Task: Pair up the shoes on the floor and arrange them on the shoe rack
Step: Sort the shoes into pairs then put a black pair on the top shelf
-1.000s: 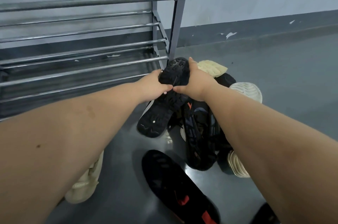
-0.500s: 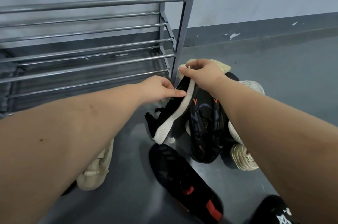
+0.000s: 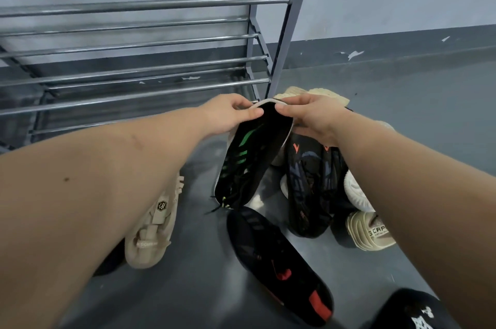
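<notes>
Both my hands hold one black sneaker with green stripes and a white sole by its toe end, upper facing me, heel hanging down above the floor. My left hand pinches its left edge and my right hand grips its right edge. The grey metal shoe rack stands just behind and to the left, its bars bare. On the floor lie other shoes: a black shoe with orange marks, a black shoe with red patches, a beige sneaker and cream shoes.
A cream shoe lies behind my right hand by the rack's leg. A black shoe with white print sits at the bottom right. Grey floor runs right to the wall's dark skirting.
The black sneaker was sole-up a second ago; my hands have turned it over so its green-striped upper faces me, and raised it slightly.
</notes>
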The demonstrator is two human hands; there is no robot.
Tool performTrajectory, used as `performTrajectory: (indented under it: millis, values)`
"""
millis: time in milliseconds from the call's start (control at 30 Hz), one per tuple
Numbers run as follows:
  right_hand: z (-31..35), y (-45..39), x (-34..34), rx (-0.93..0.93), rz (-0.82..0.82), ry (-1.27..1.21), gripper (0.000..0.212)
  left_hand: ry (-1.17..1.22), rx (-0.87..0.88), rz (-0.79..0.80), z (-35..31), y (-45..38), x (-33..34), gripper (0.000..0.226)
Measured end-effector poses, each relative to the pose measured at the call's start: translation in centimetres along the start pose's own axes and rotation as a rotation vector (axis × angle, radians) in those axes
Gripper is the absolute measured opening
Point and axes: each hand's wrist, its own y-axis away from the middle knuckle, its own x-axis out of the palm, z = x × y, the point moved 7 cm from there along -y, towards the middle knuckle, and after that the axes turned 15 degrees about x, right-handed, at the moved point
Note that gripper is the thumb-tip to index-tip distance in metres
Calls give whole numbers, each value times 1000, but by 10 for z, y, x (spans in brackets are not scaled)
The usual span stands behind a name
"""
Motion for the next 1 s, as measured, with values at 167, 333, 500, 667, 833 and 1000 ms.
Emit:
performTrajectory:
  millis: [167, 333, 500, 667, 833, 1000]
  values:
    - [0, -7, 1, -54, -163, 24, 42, 67, -19, -25, 18, -1, -5, 17]
    - [10, -8, 13, -162, -219, -13, 21, 154, 1, -78, 21, 1, -13, 12]
    - [19, -13, 29, -195, -283, 3, 23, 219, -34, -103, 28, 10, -22, 11]
    - [29, -16, 50, -253, -340, 16, 23, 161, -21, -170, 36, 21, -39, 14]
    - [29, -23, 79, -210, -265, 35, 18, 151, -81, -157, 53, 35, -59, 19]
    - [11, -34, 106, -98, -151, 157, 23, 128, -206, -51, 84, 57, -51, 26]
